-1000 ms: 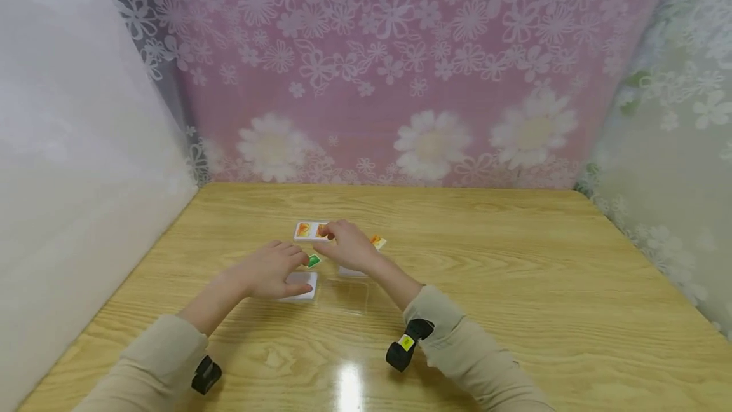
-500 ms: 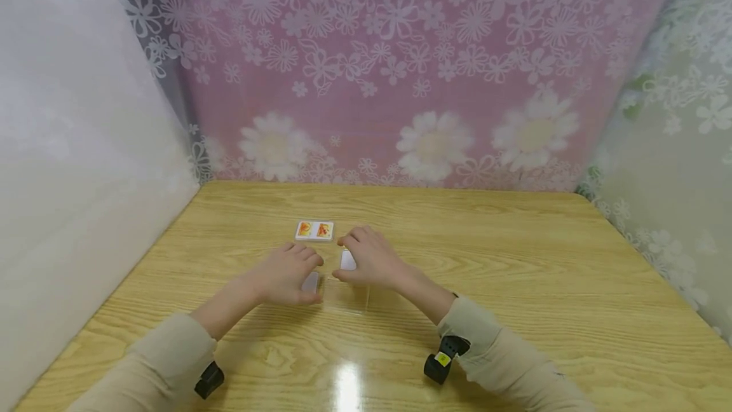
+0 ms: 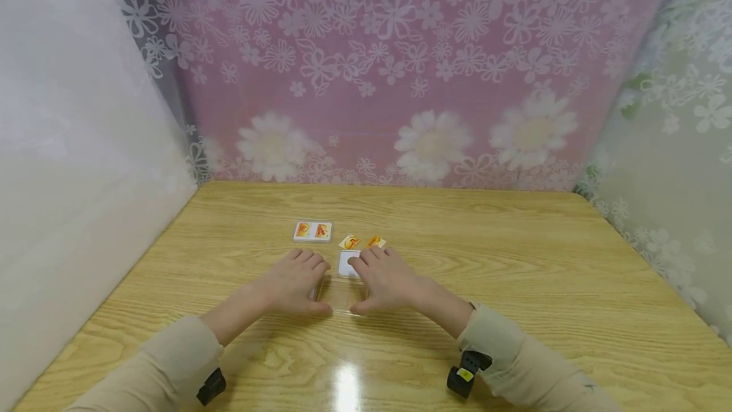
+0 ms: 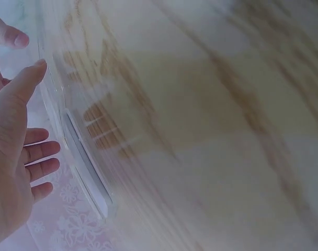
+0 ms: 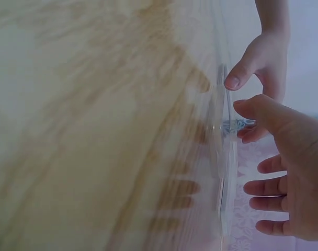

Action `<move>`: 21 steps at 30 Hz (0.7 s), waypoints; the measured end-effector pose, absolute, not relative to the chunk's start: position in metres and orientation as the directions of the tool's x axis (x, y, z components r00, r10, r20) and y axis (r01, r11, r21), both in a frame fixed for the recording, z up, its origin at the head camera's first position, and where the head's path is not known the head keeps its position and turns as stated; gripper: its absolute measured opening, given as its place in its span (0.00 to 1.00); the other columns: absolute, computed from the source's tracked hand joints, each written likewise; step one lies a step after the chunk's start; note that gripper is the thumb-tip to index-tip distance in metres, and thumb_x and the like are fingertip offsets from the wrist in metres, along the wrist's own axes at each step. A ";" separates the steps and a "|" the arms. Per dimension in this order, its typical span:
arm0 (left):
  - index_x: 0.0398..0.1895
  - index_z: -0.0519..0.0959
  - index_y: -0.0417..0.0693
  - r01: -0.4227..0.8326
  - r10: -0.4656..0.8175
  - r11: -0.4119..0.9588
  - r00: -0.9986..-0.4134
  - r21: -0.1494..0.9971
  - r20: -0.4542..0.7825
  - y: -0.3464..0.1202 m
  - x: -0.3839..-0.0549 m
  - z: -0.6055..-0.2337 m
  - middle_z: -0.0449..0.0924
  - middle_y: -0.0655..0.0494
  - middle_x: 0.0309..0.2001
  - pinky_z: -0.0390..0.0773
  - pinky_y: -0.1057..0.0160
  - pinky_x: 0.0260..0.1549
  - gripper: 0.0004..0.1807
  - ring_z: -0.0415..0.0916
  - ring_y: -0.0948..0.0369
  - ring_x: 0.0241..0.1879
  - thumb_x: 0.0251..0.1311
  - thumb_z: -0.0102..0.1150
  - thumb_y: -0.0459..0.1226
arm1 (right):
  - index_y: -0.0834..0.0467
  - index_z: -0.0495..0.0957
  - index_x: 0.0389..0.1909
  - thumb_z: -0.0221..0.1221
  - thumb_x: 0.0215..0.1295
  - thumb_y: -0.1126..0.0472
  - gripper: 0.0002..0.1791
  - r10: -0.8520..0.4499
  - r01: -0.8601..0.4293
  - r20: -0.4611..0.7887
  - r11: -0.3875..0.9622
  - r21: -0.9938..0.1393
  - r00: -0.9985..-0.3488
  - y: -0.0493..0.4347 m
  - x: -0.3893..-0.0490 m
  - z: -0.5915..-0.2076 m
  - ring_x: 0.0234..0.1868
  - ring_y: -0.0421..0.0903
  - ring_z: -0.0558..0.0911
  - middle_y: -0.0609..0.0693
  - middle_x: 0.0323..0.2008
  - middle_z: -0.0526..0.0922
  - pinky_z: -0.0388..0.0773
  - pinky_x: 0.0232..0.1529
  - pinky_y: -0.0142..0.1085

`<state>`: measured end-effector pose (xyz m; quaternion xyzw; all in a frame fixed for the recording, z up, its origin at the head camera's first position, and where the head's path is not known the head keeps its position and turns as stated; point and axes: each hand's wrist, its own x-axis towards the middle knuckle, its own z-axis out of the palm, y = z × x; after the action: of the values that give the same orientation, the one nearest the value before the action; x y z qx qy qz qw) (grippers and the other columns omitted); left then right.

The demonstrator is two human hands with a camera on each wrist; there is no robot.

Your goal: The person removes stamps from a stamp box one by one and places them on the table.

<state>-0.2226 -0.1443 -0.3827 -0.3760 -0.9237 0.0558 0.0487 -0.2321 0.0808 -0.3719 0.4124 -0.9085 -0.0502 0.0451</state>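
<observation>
Wears, at far left, a beige fabric sleeve [image 3: 166, 361] with a turned-up cuff, and below it a black wrist camera [image 3: 211, 387]. Holds the left hand [image 3: 294, 281] with fingers loosely extended and thumb set apart. Shows only a pale sliver of a flat white object [image 3: 312, 294] behind that hand. Has, farther back on the yellow wood-grain table [image 3: 486, 272], a flat white rectangular case with two orange pictures [image 3: 312, 231]. Has a transparent rectangular plastic tray [image 3: 343, 297] lying between both hands, beside the thumbs; cannot tell whether touching it. Has, just beyond the tray, a white rectangular tile [image 3: 345, 264], then an orange-and-white picture card [image 3: 349, 242] and, apart to its right, a similar orange card [image 3: 375, 242]. Holds the right hand [image 3: 391, 281] likewise relaxed and extended, with fingertips over the tile's right end. Wears, near the right cuff, a yellow-labelled black camera [image 3: 462, 380].
</observation>
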 end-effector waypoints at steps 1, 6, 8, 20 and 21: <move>0.55 0.70 0.40 0.688 0.698 0.713 -0.715 -0.136 0.044 -0.144 -0.222 -0.383 0.72 0.51 0.51 0.63 0.52 0.54 0.42 0.65 0.53 0.54 0.50 0.52 0.66 | 0.58 0.67 0.59 0.56 0.50 0.30 0.44 -0.753 -0.743 0.038 0.655 0.137 -0.657 0.082 -0.231 -0.373 0.50 0.48 0.69 0.50 0.47 0.72 0.66 0.46 0.41; 0.54 0.70 0.40 0.696 0.702 0.709 -0.712 -0.114 0.023 -0.142 -0.222 -0.386 0.71 0.51 0.51 0.62 0.51 0.55 0.41 0.64 0.52 0.55 0.51 0.52 0.66 | 0.58 0.69 0.55 0.55 0.49 0.29 0.42 -0.735 -0.726 0.009 0.671 0.151 -0.678 0.084 -0.229 -0.377 0.47 0.48 0.70 0.50 0.44 0.73 0.66 0.42 0.39; 0.52 0.71 0.40 0.704 0.710 0.702 -0.704 -0.108 0.025 -0.141 -0.223 -0.387 0.71 0.51 0.50 0.62 0.50 0.55 0.40 0.64 0.52 0.55 0.51 0.53 0.65 | 0.57 0.71 0.54 0.55 0.49 0.29 0.41 -0.729 -0.720 -0.003 0.677 0.151 -0.685 0.084 -0.229 -0.378 0.45 0.47 0.70 0.49 0.43 0.73 0.65 0.41 0.39; 0.47 0.74 0.42 0.719 0.723 0.688 -0.691 -0.099 0.007 -0.137 -0.223 -0.386 0.72 0.54 0.45 0.61 0.53 0.56 0.36 0.65 0.55 0.52 0.52 0.53 0.64 | 0.52 0.73 0.32 0.56 0.47 0.29 0.30 -0.743 -0.730 -0.005 0.656 0.189 -0.669 0.083 -0.227 -0.381 0.32 0.43 0.62 0.44 0.30 0.65 0.59 0.34 0.35; 0.47 0.74 0.42 0.724 0.728 0.682 -0.685 -0.104 0.012 -0.136 -0.223 -0.387 0.72 0.55 0.44 0.62 0.53 0.55 0.35 0.66 0.55 0.51 0.52 0.53 0.64 | 0.52 0.73 0.32 0.56 0.47 0.29 0.30 -0.742 -0.729 -0.005 0.657 0.190 -0.670 0.083 -0.227 -0.381 0.32 0.43 0.62 0.44 0.30 0.65 0.59 0.33 0.35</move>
<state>-0.2232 -0.1363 -0.3865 -0.3960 -0.9167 0.0455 0.0260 -0.2265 0.0830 -0.3806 0.4043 -0.9096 -0.0883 0.0365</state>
